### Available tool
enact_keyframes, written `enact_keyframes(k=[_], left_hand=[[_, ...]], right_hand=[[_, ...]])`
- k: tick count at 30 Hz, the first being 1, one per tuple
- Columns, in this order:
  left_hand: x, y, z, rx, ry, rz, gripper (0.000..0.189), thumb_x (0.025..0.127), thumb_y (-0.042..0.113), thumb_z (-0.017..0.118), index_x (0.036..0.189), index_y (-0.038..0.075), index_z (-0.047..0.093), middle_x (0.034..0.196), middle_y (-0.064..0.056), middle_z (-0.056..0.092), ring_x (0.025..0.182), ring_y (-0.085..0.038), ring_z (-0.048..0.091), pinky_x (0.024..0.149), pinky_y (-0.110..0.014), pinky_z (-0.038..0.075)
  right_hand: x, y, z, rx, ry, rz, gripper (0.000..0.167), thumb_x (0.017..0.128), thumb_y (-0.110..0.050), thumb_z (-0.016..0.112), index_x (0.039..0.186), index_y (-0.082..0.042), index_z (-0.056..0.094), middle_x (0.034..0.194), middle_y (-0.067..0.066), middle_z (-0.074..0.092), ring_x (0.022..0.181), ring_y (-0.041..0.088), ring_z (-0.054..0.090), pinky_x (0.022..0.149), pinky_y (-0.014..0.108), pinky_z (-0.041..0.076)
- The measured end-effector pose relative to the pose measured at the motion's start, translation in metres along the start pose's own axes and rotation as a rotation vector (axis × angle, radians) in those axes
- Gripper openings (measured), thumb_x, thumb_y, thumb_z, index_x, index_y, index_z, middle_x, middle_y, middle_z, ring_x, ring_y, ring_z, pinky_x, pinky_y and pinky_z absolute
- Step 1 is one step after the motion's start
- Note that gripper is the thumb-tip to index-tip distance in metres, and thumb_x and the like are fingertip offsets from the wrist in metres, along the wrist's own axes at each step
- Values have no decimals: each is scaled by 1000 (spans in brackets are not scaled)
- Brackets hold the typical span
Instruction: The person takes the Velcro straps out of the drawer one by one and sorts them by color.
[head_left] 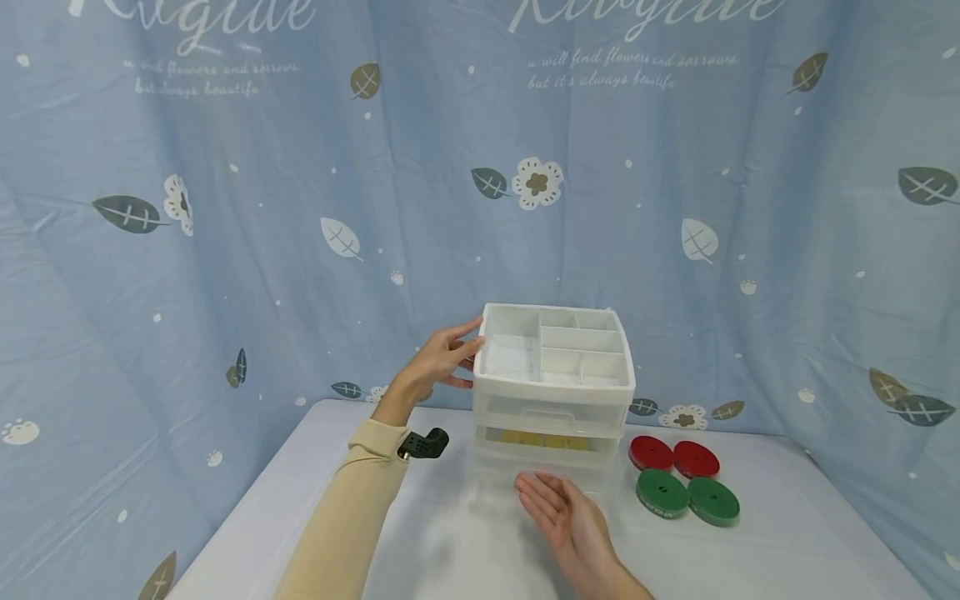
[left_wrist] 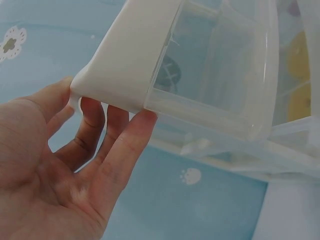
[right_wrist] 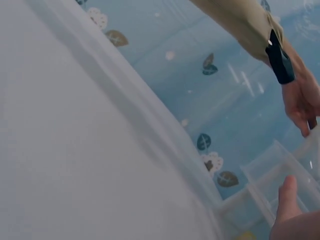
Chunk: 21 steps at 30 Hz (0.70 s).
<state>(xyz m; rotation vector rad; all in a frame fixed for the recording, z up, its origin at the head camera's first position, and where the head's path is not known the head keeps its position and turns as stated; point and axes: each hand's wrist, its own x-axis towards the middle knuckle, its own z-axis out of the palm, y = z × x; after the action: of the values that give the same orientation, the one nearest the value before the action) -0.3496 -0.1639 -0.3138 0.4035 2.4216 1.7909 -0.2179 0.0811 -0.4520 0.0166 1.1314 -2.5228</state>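
Note:
A white and clear plastic drawer unit (head_left: 553, 390) stands on the table, its top divided into compartments. My left hand (head_left: 442, 358) holds the unit's upper left side. In the left wrist view, the fingertips of my left hand (left_wrist: 75, 165) meet the edge of the white top frame (left_wrist: 127, 55). Yellow contents (head_left: 543, 439) show through a drawer below the top one. My right hand (head_left: 566, 521) is in front of the lower drawers, fingers straight and palm turned up and inward, holding nothing. Whether it touches the unit cannot be told. The lowest drawer is partly hidden behind it.
Right of the unit lie two red rolls (head_left: 651, 453) and two green rolls (head_left: 662, 493), flat on the white table (head_left: 795, 533). A blue patterned curtain (head_left: 450, 242) hangs behind the table. My left sleeve carries a black wrist device (head_left: 424, 444).

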Motion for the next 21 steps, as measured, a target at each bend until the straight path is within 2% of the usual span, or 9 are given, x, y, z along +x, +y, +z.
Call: enact_keyframes(k=[9,13,16,21], left_hand=[[0,1,0,-4,0,-2,59,99,37,57,152,40,32,119,-18,65,92,-23,69,79,-45,63],[1,1,0,6,-13,11,61,100,36,57,154,37,29,120,-19,64,91,-23,69,84,-52,60],[1,1,0,13,-19,17,62,100,37,56,155,35,28,121,-21,64,93,-27,69,84,-52,60],[1,1,-1,15,-15,14,61,100,37,56,154,37,29,122,-20,64,99,-33,68,83,-52,60]], right_hand=[[21,-6,-3,16,14,-32,55,110,-29,19,152,7,18,141,22,53,129,27,57,112,34,45],[29,-8,-6,8,-5,-62,55,111,-28,18,154,6,13,149,22,45,132,26,54,113,34,44],[34,-9,-8,12,-22,-77,55,111,-27,19,154,5,13,153,22,38,135,26,51,113,33,43],[39,-8,-12,27,-35,-88,54,111,-25,22,155,5,14,154,22,37,137,27,48,113,34,43]])
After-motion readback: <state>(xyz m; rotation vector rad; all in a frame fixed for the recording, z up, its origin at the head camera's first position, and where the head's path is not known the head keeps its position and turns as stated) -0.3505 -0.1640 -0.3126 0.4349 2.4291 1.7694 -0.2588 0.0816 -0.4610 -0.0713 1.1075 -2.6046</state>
